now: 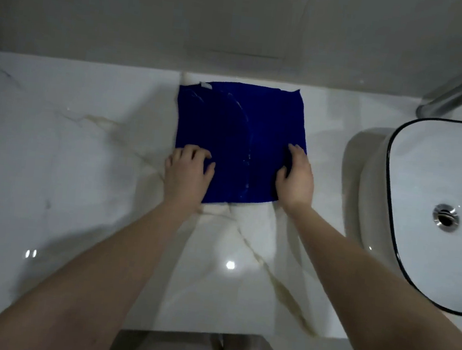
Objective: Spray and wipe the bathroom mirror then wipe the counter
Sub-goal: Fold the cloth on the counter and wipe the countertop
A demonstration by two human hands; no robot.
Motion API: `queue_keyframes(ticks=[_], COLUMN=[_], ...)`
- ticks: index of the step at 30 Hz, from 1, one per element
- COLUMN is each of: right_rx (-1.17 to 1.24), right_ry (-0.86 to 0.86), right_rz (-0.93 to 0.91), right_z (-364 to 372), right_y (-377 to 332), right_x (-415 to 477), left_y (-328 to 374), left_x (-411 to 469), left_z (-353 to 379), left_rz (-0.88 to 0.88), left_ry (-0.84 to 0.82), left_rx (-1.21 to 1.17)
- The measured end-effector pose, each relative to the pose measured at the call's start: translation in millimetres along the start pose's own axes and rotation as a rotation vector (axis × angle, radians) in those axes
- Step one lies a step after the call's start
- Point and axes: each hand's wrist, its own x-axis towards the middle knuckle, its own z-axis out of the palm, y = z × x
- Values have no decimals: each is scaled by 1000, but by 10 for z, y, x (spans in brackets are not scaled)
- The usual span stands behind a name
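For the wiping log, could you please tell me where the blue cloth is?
Head view: the blue cloth lies spread on the marble counter against the back wall, left of the sink basin, its near corners under the left hand and right hand.
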Motion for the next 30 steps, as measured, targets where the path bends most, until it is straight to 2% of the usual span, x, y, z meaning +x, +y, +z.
queue_keyframes(ticks=[3,8,11,14,18,23,27,30], right_rx=[-21,-192,-222,-266,-469,-516,-570,-661], right_ry=[-89,-233,-116,-40,-166,-286,-391,-568], right_rz=[31,-70,-73,-86,-70,-23,-6,50], right_z=[-11,-53,-116,-205,-304,-385,-508,-640], right_y=[182,394,457,481,493,500,648,763], right_x=[-367,-619,-679,-645,-517,-819,-1278,-1591], left_y=[-26,-52,-58,-159,-299,-356,-374,-312], left_x=[-484,-635,-673,-761,-786,-984,-1454,-1799], left_z=[114,134,88,21,-127,-290,-424,-536], left_rz=[107,23,-38,-2,36,-78,-90,-148], left_ry=[-17,-90,-119,-158,-225,-356,-491,-645], left_rx=[147,42,-68,-30,113,188,152,132])
